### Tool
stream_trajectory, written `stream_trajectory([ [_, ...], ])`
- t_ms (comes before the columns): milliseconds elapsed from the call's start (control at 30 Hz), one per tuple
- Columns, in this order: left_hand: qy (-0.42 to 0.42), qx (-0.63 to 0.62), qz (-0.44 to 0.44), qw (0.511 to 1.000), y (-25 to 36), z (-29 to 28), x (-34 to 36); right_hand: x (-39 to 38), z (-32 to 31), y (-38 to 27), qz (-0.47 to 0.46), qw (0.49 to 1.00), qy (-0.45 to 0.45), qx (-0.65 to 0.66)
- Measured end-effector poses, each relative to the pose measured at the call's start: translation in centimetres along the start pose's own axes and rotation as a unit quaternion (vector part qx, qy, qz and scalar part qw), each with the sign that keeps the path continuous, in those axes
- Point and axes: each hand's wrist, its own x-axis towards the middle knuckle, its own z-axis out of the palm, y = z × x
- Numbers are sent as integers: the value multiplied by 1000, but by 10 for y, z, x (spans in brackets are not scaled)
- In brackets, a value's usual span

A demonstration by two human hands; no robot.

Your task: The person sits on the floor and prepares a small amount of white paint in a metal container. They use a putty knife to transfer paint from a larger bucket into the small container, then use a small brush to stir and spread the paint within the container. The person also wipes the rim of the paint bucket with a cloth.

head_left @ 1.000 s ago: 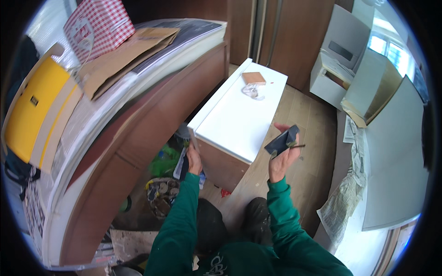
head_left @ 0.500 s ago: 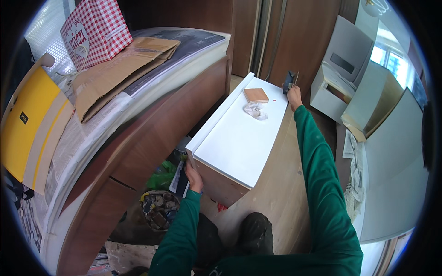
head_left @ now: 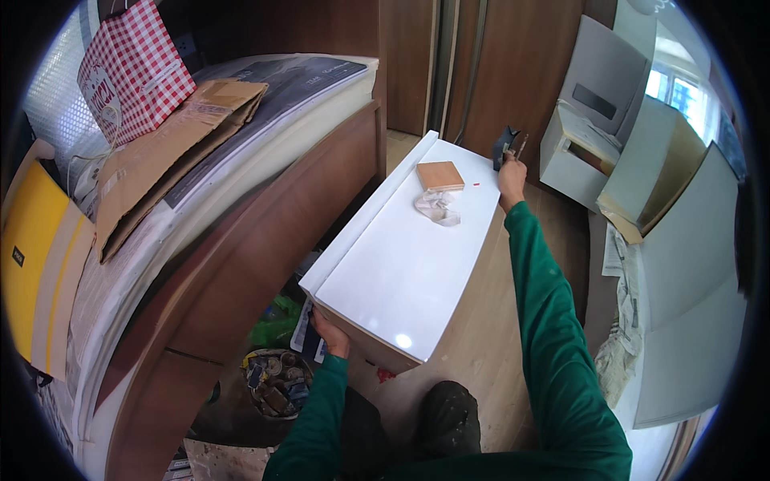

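The white-topped cabinet (head_left: 401, 272) lies lengthwise in front of you, and your knees (head_left: 449, 413) are just short of its near end. Your left hand (head_left: 330, 333) is at the cabinet's near left corner, fingers against its side just below the edge; part of that grip is hidden, so you cannot tell how tightly it closes. Your right hand (head_left: 512, 178) is out at the cabinet's far right corner, its grip closed around a dark grey angular piece (head_left: 503, 148) — a thin brown rod (head_left: 522, 146) sticks up from the same grip. Whether the piece touches the cabinet there is unclear.

On the cabinet, toward its far end, sits a square wooden block (head_left: 440, 175). On the near side of the block is a crumpled whitish wad (head_left: 437, 208), and to the block's right lies a tiny red bit (head_left: 476, 184).

Left of the cabinet runs a brown bed frame (head_left: 273, 212) with flattened cardboard (head_left: 168, 164) and a red-and-white gingham bag (head_left: 140, 68) on top of the bed. Between frame and cabinet, low down, are a green plastic bag (head_left: 275, 321) and — nearer you — a round container (head_left: 273, 414) full of odds and ends. Beyond the cabinet's far end stand brown wardrobe doors (head_left: 513, 72); to its right is crumpled newspaper (head_left: 622, 345).
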Motion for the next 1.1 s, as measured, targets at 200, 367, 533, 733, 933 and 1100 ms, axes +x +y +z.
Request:
stream_trajectory([
  [200, -42, 78, 52, 995, -10, 9, -5, 29, 2, 13, 0, 1000, 5, 1],
  [367, 79, -80, -142, 983, -31, 54, -15, 118, -6, 40, -240, 917, 5, -320],
  [533, -36, 132, -47, 989, -24, 103, -19, 138, -13, 28, -223, 941, 86, -240],
  [733, -37, 98, -65, 992, -1, 125, -17, 71, -23, -46, -208, 928, -14, -307],
  [933, 13, 101, -140, 985, -47, 20, 40, 13, -11, -42, -317, 853, -29, -414],
  [1100, 15, 280, -206, 937, -88, -66, 179, 2, -9, -45, -325, 840, -23, -434],
])
